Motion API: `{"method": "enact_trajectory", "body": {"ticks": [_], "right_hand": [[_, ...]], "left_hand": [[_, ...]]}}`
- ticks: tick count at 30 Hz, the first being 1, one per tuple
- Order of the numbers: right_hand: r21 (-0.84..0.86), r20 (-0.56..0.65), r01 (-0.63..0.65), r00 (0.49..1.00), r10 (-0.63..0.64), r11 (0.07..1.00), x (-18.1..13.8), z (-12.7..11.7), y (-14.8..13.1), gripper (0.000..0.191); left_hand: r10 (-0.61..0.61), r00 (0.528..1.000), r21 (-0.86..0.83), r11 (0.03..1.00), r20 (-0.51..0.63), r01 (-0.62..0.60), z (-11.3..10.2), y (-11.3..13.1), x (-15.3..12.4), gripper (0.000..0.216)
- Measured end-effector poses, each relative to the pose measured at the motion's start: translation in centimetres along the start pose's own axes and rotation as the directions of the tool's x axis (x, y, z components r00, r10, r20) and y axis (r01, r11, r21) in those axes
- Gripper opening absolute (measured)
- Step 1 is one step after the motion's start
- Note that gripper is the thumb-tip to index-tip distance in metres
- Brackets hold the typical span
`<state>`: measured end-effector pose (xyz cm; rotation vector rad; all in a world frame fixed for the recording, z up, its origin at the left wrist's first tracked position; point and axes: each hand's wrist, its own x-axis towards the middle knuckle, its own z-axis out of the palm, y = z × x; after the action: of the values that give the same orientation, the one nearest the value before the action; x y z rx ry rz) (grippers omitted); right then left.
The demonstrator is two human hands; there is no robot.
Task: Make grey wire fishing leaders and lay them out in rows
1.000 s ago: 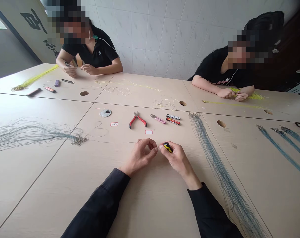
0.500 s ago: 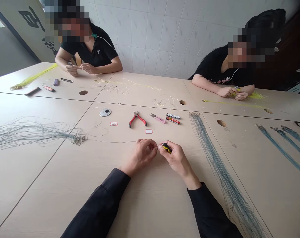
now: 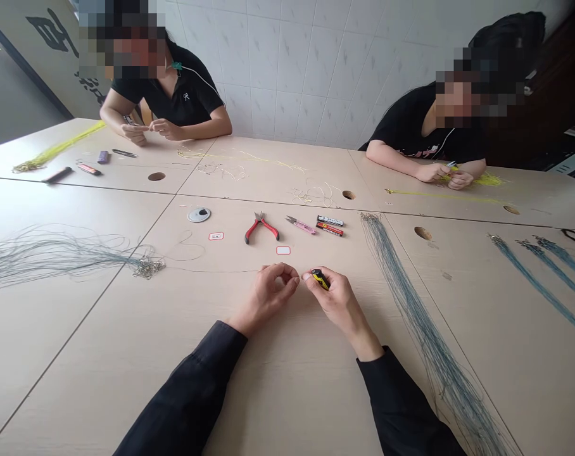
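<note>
My left hand (image 3: 271,292) is closed in a pinch on a thin cord (image 3: 221,272), which trails left across the table towards a bundle of grey-blue cords (image 3: 147,267) with metal clasps. My right hand (image 3: 334,301) is wrapped round a small black and yellow lighter (image 3: 322,279), its thumb lying along it. The fingertips of both hands are close together, just above the table, with a narrow gap between them. The cord's end at my left fingertips is too fine to make out.
Beyond my hands lie red-handled pliers (image 3: 261,228), pink thread snips (image 3: 301,225), two batteries (image 3: 330,226), small labels (image 3: 283,251) and a round grey lid (image 3: 199,215). A long cord bundle (image 3: 401,285) stretches along my right. Two people sit opposite, handling yellow cords (image 3: 59,145).
The fingertips of my two hands have parted slightly. The cord and the lighter stay in my grip, and the whole view has shifted a little.
</note>
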<state>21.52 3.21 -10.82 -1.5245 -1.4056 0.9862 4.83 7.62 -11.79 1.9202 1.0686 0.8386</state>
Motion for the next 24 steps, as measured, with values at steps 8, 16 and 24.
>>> {"method": "enact_trajectory", "body": {"ticks": [8,16,24], "right_hand": [[-0.002,0.009,-0.023,1.000,0.023,1.000,0.13,0.03,0.24,0.034],[0.000,0.027,-0.044,0.999,0.044,0.999,0.23,0.04,0.30,0.029],[-0.016,0.016,-0.046,0.999,0.046,0.999,0.23,0.02,0.26,0.030]], "left_hand": [[0.022,1.000,0.015,1.000,-0.013,-0.022,-0.01,-0.01,0.03,0.011],[0.128,0.991,0.073,0.990,-0.041,-0.125,0.29,-0.59,0.00,0.007],[0.131,0.990,0.076,0.989,-0.045,-0.128,0.31,-0.57,-0.07,0.009]]}}
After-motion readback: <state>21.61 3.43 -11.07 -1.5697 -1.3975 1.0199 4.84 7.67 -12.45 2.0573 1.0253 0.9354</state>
